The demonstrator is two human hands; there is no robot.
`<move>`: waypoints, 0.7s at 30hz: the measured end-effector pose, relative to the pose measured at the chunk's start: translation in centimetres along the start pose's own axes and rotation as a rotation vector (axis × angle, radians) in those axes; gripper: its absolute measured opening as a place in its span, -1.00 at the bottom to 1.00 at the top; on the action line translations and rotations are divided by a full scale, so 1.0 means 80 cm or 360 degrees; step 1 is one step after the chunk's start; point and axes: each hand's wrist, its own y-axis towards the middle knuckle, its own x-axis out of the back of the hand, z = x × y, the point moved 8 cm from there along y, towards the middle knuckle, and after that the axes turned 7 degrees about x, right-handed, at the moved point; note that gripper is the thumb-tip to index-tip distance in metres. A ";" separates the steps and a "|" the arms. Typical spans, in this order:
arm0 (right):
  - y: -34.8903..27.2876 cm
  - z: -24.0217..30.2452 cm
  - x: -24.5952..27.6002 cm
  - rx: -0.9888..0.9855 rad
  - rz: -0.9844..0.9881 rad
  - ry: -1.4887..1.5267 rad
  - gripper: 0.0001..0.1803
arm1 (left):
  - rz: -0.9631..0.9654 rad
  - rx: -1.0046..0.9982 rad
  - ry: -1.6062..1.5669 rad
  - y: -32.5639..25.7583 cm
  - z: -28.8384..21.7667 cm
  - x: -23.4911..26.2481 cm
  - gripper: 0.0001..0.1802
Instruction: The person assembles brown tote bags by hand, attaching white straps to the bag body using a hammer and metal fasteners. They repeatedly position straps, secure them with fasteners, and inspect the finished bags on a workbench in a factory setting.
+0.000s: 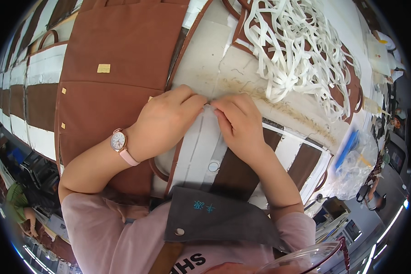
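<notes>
My left hand [166, 119], with a pink-strapped watch [118, 140] at its wrist, is closed in a pinch at the top edge of a whitish fabric panel [197, 141]. Close beside it, my right hand [242, 125] pinches the same edge, thumb against fingers. The fingertips almost meet, and whatever small detail lies between them is hidden. A round metal snap [213, 167] sits lower on the panel, beside a dark brown band [237, 166]. Under my left forearm lies a large reddish-brown sheet [118, 41] with small yellow tape pieces [103, 68].
A tangled heap of white strips [297, 50] lies at the far right on brown pieces with handles. Striped white-and-brown panels [41, 96] are stacked at the left. Clear plastic bags [358, 162] lie at the right edge. Another person [18, 203] is at the lower left.
</notes>
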 end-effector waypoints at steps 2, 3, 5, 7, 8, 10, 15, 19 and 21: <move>-0.003 0.001 -0.001 0.0018 0.0019 0.0003 -0.71 | -0.0038 -0.0026 0.0010 0.000 0.001 0.000 -0.79; -0.005 0.002 -0.001 0.0033 0.0035 -0.0013 -0.69 | -0.0052 -0.0048 0.0011 0.000 0.000 0.000 -0.78; -0.006 0.004 -0.002 0.0063 0.0068 -0.0044 -0.66 | -0.0080 -0.0091 0.0012 0.000 -0.002 0.001 -0.77; -0.008 0.008 -0.002 0.0090 0.0065 -0.0108 -0.66 | -0.0085 -0.0160 0.0029 0.001 -0.005 0.002 -0.75; -0.009 0.010 -0.002 0.0105 0.0064 -0.0140 -0.66 | -0.0088 -0.0194 0.0037 0.002 -0.006 0.002 -0.73; -0.011 0.013 -0.005 0.0146 0.0059 -0.0218 -0.67 | -0.0099 -0.0213 0.0074 0.001 -0.009 0.003 -0.70; -0.014 0.019 -0.009 0.0221 0.0072 -0.0381 -0.68 | -0.0069 -0.0263 0.0132 0.001 -0.010 0.002 -0.65; -0.014 0.024 -0.009 0.0243 0.0080 -0.0425 -0.68 | 0.0032 -0.0326 0.0213 0.000 -0.013 0.004 -0.61; -0.013 0.026 -0.008 0.0241 0.0078 -0.0439 -0.68 | 0.0116 -0.0338 0.0291 -0.002 -0.016 0.006 -0.60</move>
